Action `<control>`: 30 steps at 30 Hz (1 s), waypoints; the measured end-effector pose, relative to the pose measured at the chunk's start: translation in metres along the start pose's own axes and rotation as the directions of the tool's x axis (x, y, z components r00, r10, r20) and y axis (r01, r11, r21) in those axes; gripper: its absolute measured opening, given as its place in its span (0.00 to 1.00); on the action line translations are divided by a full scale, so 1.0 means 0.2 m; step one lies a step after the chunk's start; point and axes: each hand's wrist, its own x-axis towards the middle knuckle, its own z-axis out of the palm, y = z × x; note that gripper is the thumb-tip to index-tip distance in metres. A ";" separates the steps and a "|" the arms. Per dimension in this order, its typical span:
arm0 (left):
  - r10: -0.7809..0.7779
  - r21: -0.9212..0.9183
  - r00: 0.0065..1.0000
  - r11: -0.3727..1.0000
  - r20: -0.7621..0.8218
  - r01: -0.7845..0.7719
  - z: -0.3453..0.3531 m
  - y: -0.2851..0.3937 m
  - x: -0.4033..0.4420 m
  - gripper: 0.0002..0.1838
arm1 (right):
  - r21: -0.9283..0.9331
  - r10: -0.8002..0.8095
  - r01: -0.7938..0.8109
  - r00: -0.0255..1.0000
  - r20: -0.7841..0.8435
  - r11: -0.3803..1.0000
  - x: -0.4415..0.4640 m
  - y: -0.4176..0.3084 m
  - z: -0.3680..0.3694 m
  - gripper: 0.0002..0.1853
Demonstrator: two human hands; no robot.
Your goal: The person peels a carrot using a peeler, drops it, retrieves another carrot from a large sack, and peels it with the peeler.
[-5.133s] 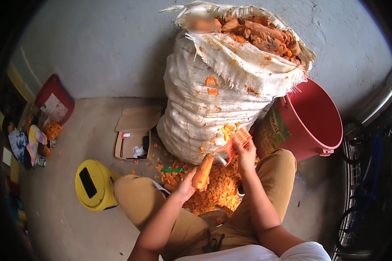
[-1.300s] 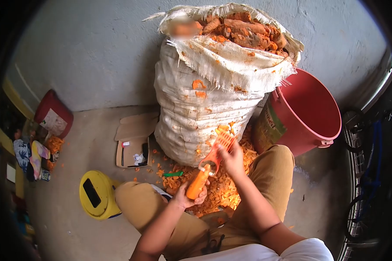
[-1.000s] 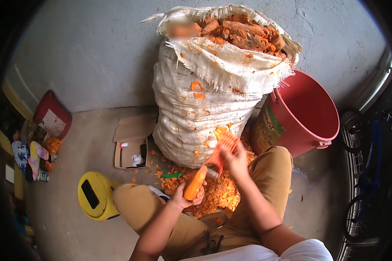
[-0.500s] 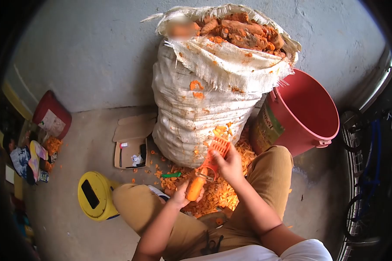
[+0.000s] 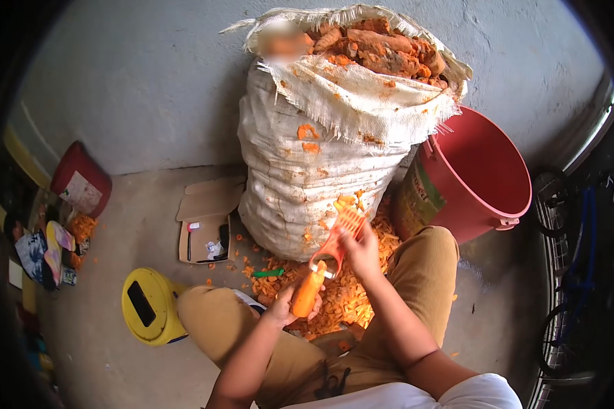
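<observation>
My left hand (image 5: 284, 306) is closed round the lower part of a peeled orange carrot (image 5: 307, 293), whose tip points up and away from me. In my right hand (image 5: 361, 251) is a red-orange peeler (image 5: 348, 224) with a slotted handle. The peeler's blade end is at the carrot's upper tip. Beneath both hands lies a heap of orange peelings (image 5: 348, 300) on the floor, between my legs. Behind the heap stands a big white woven sack (image 5: 320, 177), its open top full of unpeeled carrots (image 5: 389, 51).
A large red bucket (image 5: 484, 170) stands right of the sack. On the left are an open cardboard box (image 5: 205, 238), a yellow lidded bucket (image 5: 164, 313) with a phone (image 5: 142, 303) on top, and a smaller red bin (image 5: 82, 178). A green object (image 5: 269, 273) lies beside the peelings.
The view has shifted since the oldest frame. My right hand has moved the peeler back and forth near the carrot's tip, and the carrot has turned slightly in my left hand.
</observation>
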 end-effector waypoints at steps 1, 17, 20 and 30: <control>-0.027 0.016 1.000 1.000 0.004 0.027 -0.03 0.00 0.00 0.28 | -0.159 -0.101 0.080 0.987 -0.122 0.984 0.05 0.02 -0.03 0.16; 0.062 0.099 0.988 0.994 -0.141 -0.048 -0.05 -0.01 0.04 0.25 | 0.239 0.176 -0.131 0.968 -0.177 0.962 0.11 0.09 -0.10 0.08; 0.003 0.078 0.988 0.997 -0.154 0.009 -0.09 -0.03 0.05 0.26 | 0.275 0.206 -0.160 0.967 -0.150 0.948 0.12 0.10 -0.11 0.07; -0.014 0.007 0.973 1.000 -0.230 0.016 -0.08 -0.03 0.04 0.24 | 0.230 0.198 -0.164 0.971 -0.134 0.959 0.11 0.11 -0.11 0.08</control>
